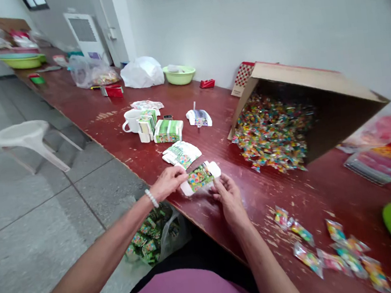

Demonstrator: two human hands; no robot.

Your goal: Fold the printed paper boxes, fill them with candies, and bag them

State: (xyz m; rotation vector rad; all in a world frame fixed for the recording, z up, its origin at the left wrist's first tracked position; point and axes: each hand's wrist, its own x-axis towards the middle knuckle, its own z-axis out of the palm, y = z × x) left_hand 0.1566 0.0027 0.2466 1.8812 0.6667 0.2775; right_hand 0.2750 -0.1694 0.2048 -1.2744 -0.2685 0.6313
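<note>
A small green printed candy box (199, 177), with white end flaps standing out at both ends, is held over the edge of the red table (216, 146). My left hand (169, 182), with a beaded bracelet at the wrist, pinches its left end between thumb and fingers. At the right end, my right hand (228, 196) has its thumb against the white flap, fingers curled beneath. Just beyond the box lies a fanned pile of flat cartons (182, 153). Behind that are a banded stack of green cartons (168, 130) and another upright stack (147, 125).
A tipped cardboard box (317, 74) spills wrapped candies (273, 133) at the right. Several candy packets (307, 259) lie nearer. A white mug (131, 121) stands beside the cartons. Below the table edge is a plastic bag of filled boxes (149, 238). A stool (26, 133) stands left.
</note>
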